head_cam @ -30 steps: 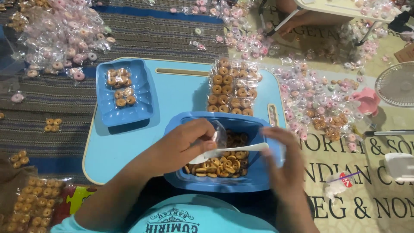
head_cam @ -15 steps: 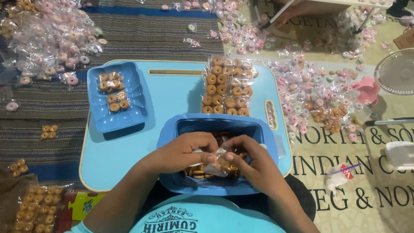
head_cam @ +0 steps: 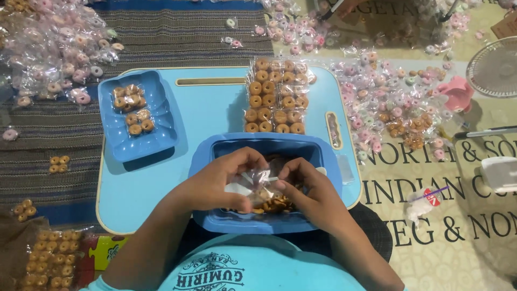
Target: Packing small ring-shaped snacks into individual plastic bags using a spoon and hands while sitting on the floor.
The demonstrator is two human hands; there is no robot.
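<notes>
- A small clear plastic bag (head_cam: 257, 182) is held between both hands, directly above the big blue tub (head_cam: 329, 161) at the near edge of the table. I judge it is kept over the tub so that any ring that falls lands back in the stock.
- The left hand (head_cam: 221, 180) pinches the left side of the bag with thumb and fingers curled; the right hand (head_cam: 307, 186) pinches the right side in the same way. The two hands are close together, almost touching.
- Inside the tub, under the hands, lies a heap of small brown ring snacks (head_cam: 277, 203); they are too many and too hidden to count.
- Far from the tub, touching its far rim, filled strips of ring packets (head_cam: 276, 97) lie flat in about three columns, probably set there as finished work within reach.
- At the left on the table stands one small blue tray (head_cam: 156, 137) with about three filled packets (head_cam: 132, 110) in it.
- The light blue folding table (head_cam: 210, 113) carries all of this: one tub, one tray, one group of strips.
- On the striped mat at far left is a large pile of pink ring packets (head_cam: 59, 59), not countable. More packets are scattered on the right (head_cam: 398, 113).
- At the right edge I see one white fan (head_cam: 493, 67) and one pink object (head_cam: 458, 92), well apart from the hands.
</notes>
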